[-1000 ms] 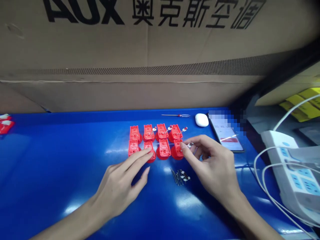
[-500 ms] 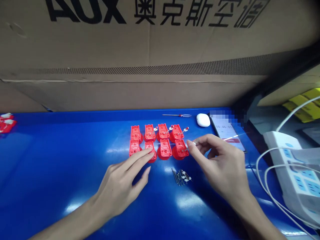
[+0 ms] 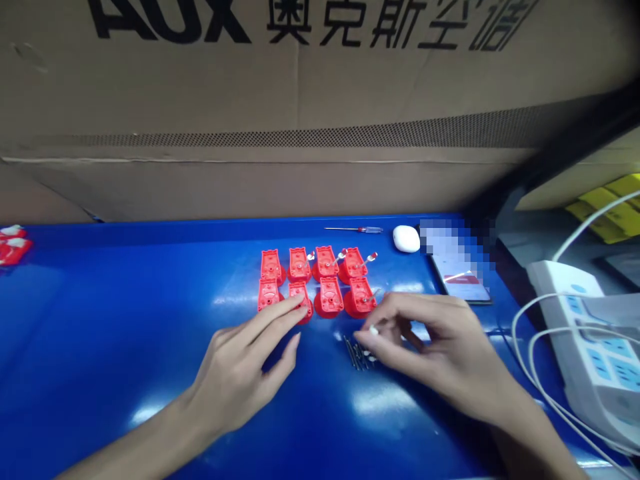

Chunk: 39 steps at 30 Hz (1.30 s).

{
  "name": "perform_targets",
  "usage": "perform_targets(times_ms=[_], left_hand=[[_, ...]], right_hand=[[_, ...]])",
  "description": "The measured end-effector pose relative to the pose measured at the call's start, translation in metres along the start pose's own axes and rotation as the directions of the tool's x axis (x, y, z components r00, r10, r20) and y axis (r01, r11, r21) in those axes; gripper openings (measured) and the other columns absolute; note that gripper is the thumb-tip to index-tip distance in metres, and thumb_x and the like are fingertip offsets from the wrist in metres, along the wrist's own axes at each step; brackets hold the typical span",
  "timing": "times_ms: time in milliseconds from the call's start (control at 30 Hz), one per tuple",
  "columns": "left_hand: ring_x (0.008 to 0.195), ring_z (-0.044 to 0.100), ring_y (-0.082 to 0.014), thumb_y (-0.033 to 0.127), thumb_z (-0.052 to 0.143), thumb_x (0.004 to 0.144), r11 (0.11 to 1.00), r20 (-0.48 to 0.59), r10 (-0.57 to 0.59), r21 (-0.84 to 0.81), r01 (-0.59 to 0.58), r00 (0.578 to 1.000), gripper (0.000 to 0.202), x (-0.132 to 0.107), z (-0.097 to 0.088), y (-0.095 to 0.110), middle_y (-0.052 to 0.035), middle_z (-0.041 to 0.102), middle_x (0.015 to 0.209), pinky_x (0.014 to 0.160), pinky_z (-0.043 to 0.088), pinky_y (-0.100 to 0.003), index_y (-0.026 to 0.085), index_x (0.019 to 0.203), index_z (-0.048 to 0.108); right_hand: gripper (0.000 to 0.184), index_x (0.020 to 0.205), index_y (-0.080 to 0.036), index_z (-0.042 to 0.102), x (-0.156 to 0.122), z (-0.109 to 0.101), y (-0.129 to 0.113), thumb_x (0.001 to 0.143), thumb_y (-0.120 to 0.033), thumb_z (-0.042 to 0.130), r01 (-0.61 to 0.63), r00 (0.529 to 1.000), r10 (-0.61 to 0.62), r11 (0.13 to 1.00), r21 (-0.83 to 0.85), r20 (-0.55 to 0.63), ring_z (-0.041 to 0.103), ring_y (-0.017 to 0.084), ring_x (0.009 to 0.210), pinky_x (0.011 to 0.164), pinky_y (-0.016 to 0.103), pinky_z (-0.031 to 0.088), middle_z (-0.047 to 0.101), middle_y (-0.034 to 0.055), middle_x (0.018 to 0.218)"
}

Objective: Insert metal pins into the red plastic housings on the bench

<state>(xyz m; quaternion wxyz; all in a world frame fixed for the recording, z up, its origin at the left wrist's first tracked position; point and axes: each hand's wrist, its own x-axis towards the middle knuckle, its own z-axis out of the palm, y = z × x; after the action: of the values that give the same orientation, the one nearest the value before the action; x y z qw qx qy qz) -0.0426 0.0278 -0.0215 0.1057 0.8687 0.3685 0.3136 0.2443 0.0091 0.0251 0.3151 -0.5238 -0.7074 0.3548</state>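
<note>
On the blue bench (image 3: 125, 320), the left hand (image 3: 235, 383) lies with fingers loosely spread, their tips touching one of eight red plastic housings (image 3: 301, 301) in two rows. The right hand (image 3: 437, 350) has its fingers pinched together just above a small pile of metal pins (image 3: 359, 353); whatever they pinch is too small to tell.

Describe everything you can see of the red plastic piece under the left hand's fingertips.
The red plastic piece is a glossy moulded part: a boxy, rectangular housing with a hollowed top, on a rounded red base that shows at its near end. It stands second from the left in the front row of four similar pieces on the blue table. The fingertips of the left hand rest on its near end, hiding part of the base.
</note>
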Motion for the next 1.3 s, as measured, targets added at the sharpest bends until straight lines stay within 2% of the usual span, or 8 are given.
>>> perform_targets(times_ms=[100, 200, 433, 667, 800, 1000, 1133, 1300], left_hand=[[0.114, 0.083, -0.0192, 0.012, 0.071, 0.102, 1.000, -0.021, 0.023, 0.008, -0.023, 1.000, 0.042, 0.000, -0.001, 0.002, -0.0071, 0.076, 0.145, 0.093, 0.069, -0.027, 0.024, 0.143, 0.071], [0.109, 0.083, -0.0182, 0.012, 0.071, 0.102, 1.000, -0.025, 0.013, 0.006, -0.013, 1.000, 0.041, -0.001, -0.002, 0.004, -0.0059, 0.076, 0.144, 0.090, 0.069, -0.026, 0.025, 0.141, 0.072], [0.106, 0.084, -0.0180, 0.012, 0.071, 0.102, 1.000, -0.039, 0.006, 0.030, -0.005, 0.999, 0.037, -0.001, -0.002, 0.004, -0.0048, 0.078, 0.140, 0.087, 0.070, -0.027, 0.026, 0.136, 0.074], [0.111, 0.083, -0.0183, 0.011, 0.071, 0.102, 1.000, -0.052, -0.001, -0.018, 0.000, 0.999, 0.035, 0.000, -0.001, 0.004, -0.0038, 0.079, 0.139, 0.089, 0.070, -0.026, 0.025, 0.134, 0.075], [0.113, 0.082, -0.0184, 0.009, 0.071, 0.101, 0.999, -0.049, -0.017, -0.039, 0.015, 0.999, 0.039, 0.000, -0.002, 0.005, -0.0046, 0.079, 0.139, 0.095, 0.069, -0.028, 0.024, 0.137, 0.072], [0.109, 0.083, -0.0184, 0.011, 0.070, 0.101, 0.999, -0.048, -0.023, -0.047, 0.020, 0.999, 0.039, -0.001, -0.001, 0.005, -0.0052, 0.080, 0.137, 0.094, 0.070, -0.029, 0.024, 0.138, 0.071], [0.113, 0.082, -0.0190, 0.010, 0.070, 0.101, 0.999, -0.043, -0.021, -0.044, 0.019, 0.999, 0.041, -0.002, -0.001, 0.005, -0.0049, 0.079, 0.138, 0.092, 0.070, -0.029, 0.024, 0.139, 0.070], [0.116, 0.081, -0.0190, 0.010, 0.071, 0.101, 0.999, -0.037, -0.022, -0.051, 0.020, 0.999, 0.040, -0.001, -0.001, 0.005, -0.0050, 0.078, 0.140, 0.094, 0.069, -0.028, 0.024, 0.139, 0.070]], right_hand=[[0.034, 0.078, -0.023, 0.066, -0.004, -0.008, 0.009, 0.102, -0.045, 0.077, -0.093, 0.950, 0.104, 0.994, -0.052, 0.294, 0.052, 0.011, 0.054, 0.051, 0.023, 0.042, 0.061, -0.0061, 0.062], [0.037, 0.074, -0.023, 0.062, -0.007, -0.018, 0.025, 0.102, -0.041, 0.077, -0.135, 0.881, 0.186, 0.980, -0.146, 0.434, 0.053, 0.010, 0.049, 0.047, 0.021, 0.040, 0.065, -0.0057, 0.061], [0.035, 0.069, -0.023, 0.067, -0.005, -0.028, 0.041, 0.097, -0.039, 0.081, -0.252, 0.872, 0.292, 0.956, -0.153, 0.392, 0.057, 0.013, 0.046, 0.042, 0.022, 0.036, 0.065, -0.0041, 0.055], [0.028, 0.073, -0.022, 0.069, -0.003, -0.033, 0.050, 0.096, -0.034, 0.077, -0.218, 0.853, 0.289, 0.954, -0.207, 0.435, 0.053, 0.013, 0.049, 0.044, 0.023, 0.030, 0.065, -0.0035, 0.058], [0.025, 0.078, -0.023, 0.072, -0.005, -0.035, 0.048, 0.101, -0.035, 0.071, -0.227, 0.842, 0.316, 0.943, -0.244, 0.436, 0.058, 0.015, 0.054, 0.049, 0.024, 0.036, 0.068, -0.0020, 0.063], [0.037, 0.085, -0.023, 0.072, -0.002, -0.034, 0.047, 0.112, -0.043, 0.057, -0.273, 0.848, 0.321, 0.947, -0.171, 0.421, 0.067, 0.018, 0.063, 0.060, 0.027, 0.048, 0.075, 0.0003, 0.074], [0.030, 0.086, -0.023, 0.074, -0.001, -0.032, 0.047, 0.109, -0.040, 0.063, -0.205, 0.884, 0.239, 0.971, -0.126, 0.403, 0.063, 0.018, 0.063, 0.056, 0.026, 0.046, 0.072, -0.0001, 0.072], [0.032, 0.088, -0.024, 0.074, -0.002, -0.031, 0.043, 0.110, -0.044, 0.061, -0.203, 0.867, 0.258, 0.964, -0.170, 0.426, 0.062, 0.017, 0.064, 0.056, 0.025, 0.044, 0.071, -0.0009, 0.073]])
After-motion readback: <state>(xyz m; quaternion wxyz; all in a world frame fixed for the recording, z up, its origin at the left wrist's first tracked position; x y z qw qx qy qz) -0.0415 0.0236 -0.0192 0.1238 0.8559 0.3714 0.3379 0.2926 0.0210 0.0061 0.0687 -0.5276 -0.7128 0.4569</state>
